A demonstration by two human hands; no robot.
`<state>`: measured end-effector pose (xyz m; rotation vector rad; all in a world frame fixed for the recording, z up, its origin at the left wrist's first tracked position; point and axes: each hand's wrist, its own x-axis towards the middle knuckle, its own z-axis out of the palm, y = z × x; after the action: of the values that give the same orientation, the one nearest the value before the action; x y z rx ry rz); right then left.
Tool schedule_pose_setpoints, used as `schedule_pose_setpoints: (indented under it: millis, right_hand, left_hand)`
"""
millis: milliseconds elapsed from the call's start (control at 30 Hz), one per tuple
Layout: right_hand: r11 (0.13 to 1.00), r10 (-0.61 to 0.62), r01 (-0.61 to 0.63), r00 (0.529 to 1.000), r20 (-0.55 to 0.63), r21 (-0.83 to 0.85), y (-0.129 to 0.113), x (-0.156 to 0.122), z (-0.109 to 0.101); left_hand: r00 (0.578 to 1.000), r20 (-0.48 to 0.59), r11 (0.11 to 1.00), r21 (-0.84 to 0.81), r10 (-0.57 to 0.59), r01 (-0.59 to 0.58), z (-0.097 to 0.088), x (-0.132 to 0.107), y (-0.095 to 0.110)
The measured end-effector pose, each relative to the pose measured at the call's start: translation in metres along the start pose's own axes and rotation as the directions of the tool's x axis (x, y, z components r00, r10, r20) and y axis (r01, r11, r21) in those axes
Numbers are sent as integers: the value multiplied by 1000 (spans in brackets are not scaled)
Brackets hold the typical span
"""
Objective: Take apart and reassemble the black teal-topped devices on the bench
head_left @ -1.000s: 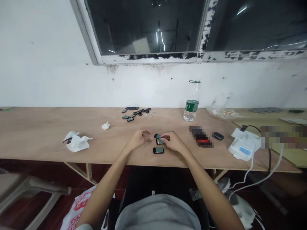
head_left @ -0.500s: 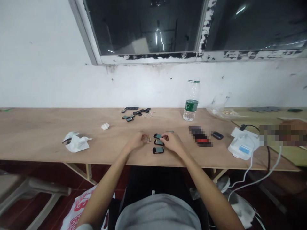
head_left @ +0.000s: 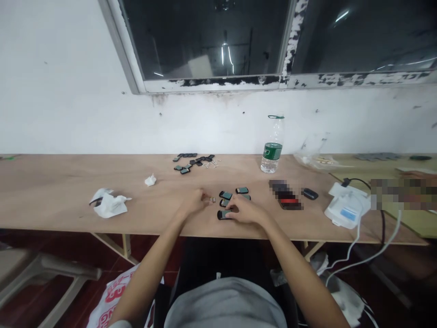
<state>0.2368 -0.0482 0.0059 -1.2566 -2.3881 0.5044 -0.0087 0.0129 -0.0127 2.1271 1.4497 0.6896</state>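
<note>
On the plywood table (head_left: 82, 191), several small black rounded devices with teal faces lie in a loose group in front of me. My left hand (head_left: 193, 202) has its fingertips pinched together at a tiny metal part (head_left: 213, 199), and I cannot tell whether it is held. My right hand (head_left: 244, 212) is closed over the right end of the nearest device (head_left: 222, 214). Just beyond that hand lie a device (head_left: 225, 195), another (head_left: 242, 190) and a third, partly hidden one (head_left: 246, 197).
Farther back lies a cluster of small dark pieces (head_left: 193, 163). A water bottle (head_left: 272, 146) stands near the wall. Crumpled tissue (head_left: 109, 205) lies at left. A white plastic unit (head_left: 346, 207) with cables sits at right, hanging over the table's front edge.
My right hand has moved toward me from the back devices onto the nearest one. Two more devices now show behind it. My left hand has barely moved.
</note>
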Motion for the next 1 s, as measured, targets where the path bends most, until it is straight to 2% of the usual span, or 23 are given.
schedule_pose_setpoints:
  millis: [167, 367, 500, 600, 700, 833, 1000]
  right_hand:
    - [999, 26, -26, 1000, -15, 32, 2, 0, 1]
    - [991, 50, -49, 999, -5, 123, -1, -2, -4]
    - [970, 45, -39, 999, -17, 239, 2, -2, -6]
    - [942, 47, -21, 996, -70, 335, 3, -2, -10]
    - [920, 81, -4, 981, -178, 393, 3, -2, -15]
    - [879, 152, 12, 941, -304, 477, 5, 1, -18]
    - [805, 216, 4, 929, -300, 593, 7, 5, -16]
  left_hand:
    - [1000, -6, 998, 58, 17, -17, 1, -3, 5]
    - [999, 7, 999, 30, 38, -38, -1, -3, 2]
    - [997, -65, 999, 31, 41, -40, -6, 2, -3]
    - [985, -120, 992, 34, 123, -119, -13, 4, -1]
    - [965, -159, 978, 21, 207, -206, -20, 1, 9]
    - [947, -156, 956, -44, 281, -291, -25, -12, 35]
    - [946, -105, 946, -77, 306, -315, -24, -28, 67]
